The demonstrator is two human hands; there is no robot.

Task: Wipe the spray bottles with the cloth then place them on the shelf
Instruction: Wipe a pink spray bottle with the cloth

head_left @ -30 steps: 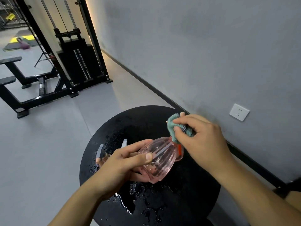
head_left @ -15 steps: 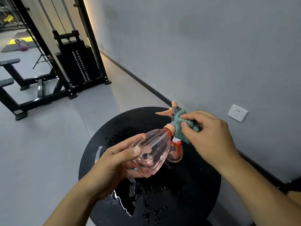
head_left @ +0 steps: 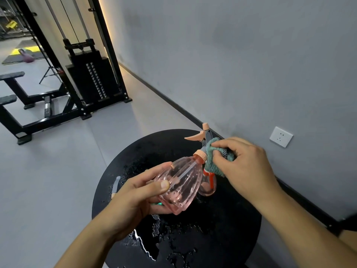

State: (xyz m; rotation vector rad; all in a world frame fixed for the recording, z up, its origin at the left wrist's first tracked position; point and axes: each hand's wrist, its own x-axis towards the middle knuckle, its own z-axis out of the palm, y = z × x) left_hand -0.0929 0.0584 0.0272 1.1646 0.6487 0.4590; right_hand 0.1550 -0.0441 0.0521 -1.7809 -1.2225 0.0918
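Pink spray bottle (head_left: 178,185) — held tilted above the round black table (head_left: 222,238), body gripped by the curled fingers of the left hand (head_left: 133,198). Teal cloth (head_left: 214,161) — pinched by the right hand (head_left: 245,167) against the bottle's neck. Second bottle (head_left: 208,185) — partly hidden behind the first, on the wet table.

We note a clear pink spray bottle (head_left: 180,182), tilted, peach nozzle up and away. Teal cloth (head_left: 214,161) bunched against its neck. Second pink bottle (head_left: 208,187) partly hidden behind.

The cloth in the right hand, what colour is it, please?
Teal green cloth, seen in the head view.
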